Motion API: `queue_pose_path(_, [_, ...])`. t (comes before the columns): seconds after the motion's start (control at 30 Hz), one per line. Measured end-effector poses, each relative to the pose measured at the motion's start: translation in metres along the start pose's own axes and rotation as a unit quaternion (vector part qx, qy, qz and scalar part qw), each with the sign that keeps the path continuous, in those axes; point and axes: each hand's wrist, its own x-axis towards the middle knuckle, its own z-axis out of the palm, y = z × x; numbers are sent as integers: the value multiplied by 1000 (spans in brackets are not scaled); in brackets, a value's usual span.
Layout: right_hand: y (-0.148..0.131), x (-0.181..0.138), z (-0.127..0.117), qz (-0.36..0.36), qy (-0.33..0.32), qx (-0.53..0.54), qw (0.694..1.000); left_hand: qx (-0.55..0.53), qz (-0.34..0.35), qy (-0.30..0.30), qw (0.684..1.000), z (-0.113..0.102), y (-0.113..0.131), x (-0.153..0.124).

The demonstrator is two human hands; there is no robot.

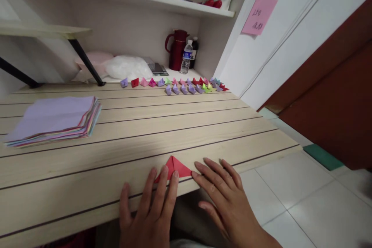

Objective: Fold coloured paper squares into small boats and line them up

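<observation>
A small red folded paper triangle (178, 167) lies at the near edge of the wooden desk (139, 131). My left hand (151, 211) rests flat with its fingers stretched out, the fingertips pressing on the triangle's left part. My right hand (225, 197) lies flat beside it, fingers spread, its tips touching the triangle's right corner. Neither hand grips anything.
A stack of coloured paper sheets (55, 120), lilac on top, sits at the left. Rows of several small folded paper pieces (180, 84) line the far side. Behind them stand a red jug (177, 49), a water bottle (186, 57) and a white bag (128, 67). A pink note (259, 14) hangs on the wall.
</observation>
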Motion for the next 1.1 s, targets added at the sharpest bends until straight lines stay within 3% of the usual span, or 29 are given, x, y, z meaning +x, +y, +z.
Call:
queue_pose_path(0.17, [-20, 16, 1, -53, 62, -6, 997, -12, -2, 22, 1000, 8, -2, -3])
queue_pose_path(0.3, [-27, 26, 13, -43, 10, -8, 999, -45, -21, 12, 999, 11, -4, -7])
queue_pose_path(0.47, [-31, 32, 23, 31, 10, 11, 999, -35, -15, 29, 999, 12, -3, -9])
queue_pose_path(0.63, [-36, 50, 18, 63, -14, -22, 998, -63, -44, 45, 996, 6, -1, -7])
queue_pose_path(0.83, [-33, 57, 10, 55, -38, -3, 998, -41, -55, 3, 998, -1, -7, -14])
queue_pose_path(0.93, [-32, 49, 13, 41, -20, 16, 999, -6, -37, -4, 999, -2, -11, -17])
queue_pose_path(1.1, [-28, 28, 25, 13, 61, 45, 997, 17, 14, 54, 998, 7, -16, -18])
